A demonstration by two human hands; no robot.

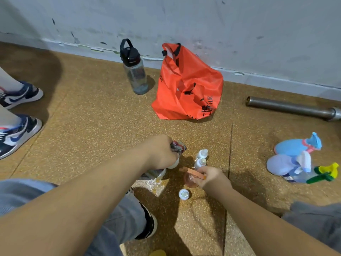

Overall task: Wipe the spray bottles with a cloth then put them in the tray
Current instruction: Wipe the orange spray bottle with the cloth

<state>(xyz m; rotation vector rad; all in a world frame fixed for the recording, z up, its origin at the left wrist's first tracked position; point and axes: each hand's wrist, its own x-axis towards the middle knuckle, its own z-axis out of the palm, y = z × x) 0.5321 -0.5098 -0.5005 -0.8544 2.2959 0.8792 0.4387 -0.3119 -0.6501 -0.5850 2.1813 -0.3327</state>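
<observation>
My left hand point(162, 152) grips a dark patterned cloth point(178, 146) and holds it against the top of a white bottle point(174, 164). Just to its right, my right hand point(210, 177) is curled round a small pink spray bottle point(189, 180) with an orange trigger point(191, 172). Two small white bottles point(202, 153) stand behind the pink one, and a third point(184, 194) stands in front of it. A pale see-through shape point(150, 184) lies under my left wrist; I cannot tell whether it is the tray.
At the right, blue point(291, 147), lilac point(281, 164) and green-yellow point(326, 173) spray bottles lie in a heap. An orange bag point(186, 89) and a water bottle point(135, 71) stand by the wall, with a metal pipe point(291, 108) to their right. Another person's shoes point(16, 115) are at the left.
</observation>
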